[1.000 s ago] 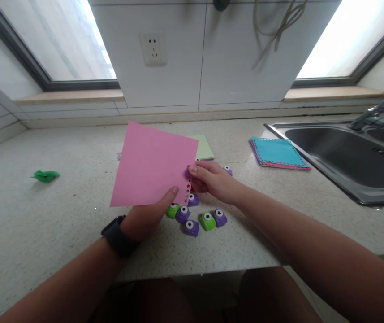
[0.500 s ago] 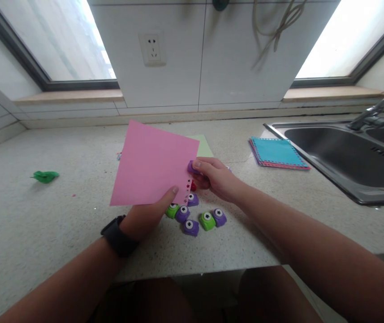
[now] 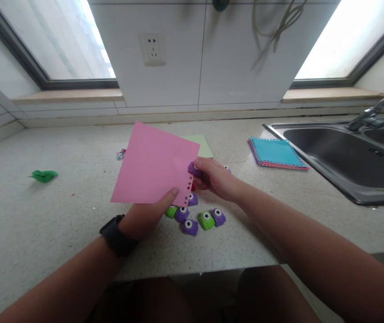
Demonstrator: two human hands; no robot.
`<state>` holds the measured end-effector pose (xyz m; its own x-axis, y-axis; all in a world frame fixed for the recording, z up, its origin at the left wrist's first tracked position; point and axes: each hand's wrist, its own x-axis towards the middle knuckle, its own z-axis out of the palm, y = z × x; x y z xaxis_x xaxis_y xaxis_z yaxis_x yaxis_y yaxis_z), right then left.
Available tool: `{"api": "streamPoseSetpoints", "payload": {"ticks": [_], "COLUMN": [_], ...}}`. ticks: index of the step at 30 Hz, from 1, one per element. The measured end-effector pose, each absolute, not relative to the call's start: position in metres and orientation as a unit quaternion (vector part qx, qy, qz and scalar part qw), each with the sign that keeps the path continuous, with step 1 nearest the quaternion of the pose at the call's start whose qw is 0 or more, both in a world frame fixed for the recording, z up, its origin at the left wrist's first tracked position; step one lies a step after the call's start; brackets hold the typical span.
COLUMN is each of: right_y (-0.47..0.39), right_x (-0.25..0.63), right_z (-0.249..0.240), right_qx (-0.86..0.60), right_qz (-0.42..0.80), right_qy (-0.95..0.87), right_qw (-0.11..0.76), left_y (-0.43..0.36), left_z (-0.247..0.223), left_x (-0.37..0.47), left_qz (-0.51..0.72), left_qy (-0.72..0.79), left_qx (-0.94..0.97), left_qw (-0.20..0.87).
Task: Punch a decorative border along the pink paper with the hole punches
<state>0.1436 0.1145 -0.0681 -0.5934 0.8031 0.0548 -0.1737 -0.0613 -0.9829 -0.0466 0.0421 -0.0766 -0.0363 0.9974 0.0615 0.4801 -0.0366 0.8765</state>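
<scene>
My left hand (image 3: 154,205) pinches the lower edge of a pink sheet of paper (image 3: 154,163), thumb on top and fingers hidden beneath. Along the sheet's right edge runs a row of small star-shaped holes. My right hand (image 3: 213,176) is closed on a purple craft punch (image 3: 194,169), which sits at that edge just above the holes. Under and in front of the paper lie more punches, among them a green punch (image 3: 206,220), a purple punch (image 3: 218,216) and another purple punch (image 3: 190,227). Part of a red object (image 3: 193,186) shows below my right hand.
A pale green sheet (image 3: 202,146) lies behind the pink one. Punched paper bits (image 3: 121,154) are heaped to its left. A stack of blue and red sheets (image 3: 277,152) rests beside the steel sink (image 3: 329,152). A crumpled green thing (image 3: 44,176) lies far left.
The pink sheet has turned slightly, its top left corner moving right and uncovering more paper bits. Another hole now shows below the punch. Both hands keep their hold.
</scene>
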Motion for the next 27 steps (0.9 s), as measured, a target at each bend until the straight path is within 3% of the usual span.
{"api": "streamPoseSetpoints", "payload": {"ticks": [27], "right_y": [0.1139], "right_x": [0.1391], "right_z": [-0.0766], "right_qx": [-0.249], "right_qz": [0.721], "right_qy": [-0.528], "right_qw": [0.373], "left_y": [0.0454], "left_z": [-0.0760], "left_x": [-0.0462], "left_qz": [0.390], "left_qy": [0.609], "left_qx": [0.608], "left_qw": [0.328]}}
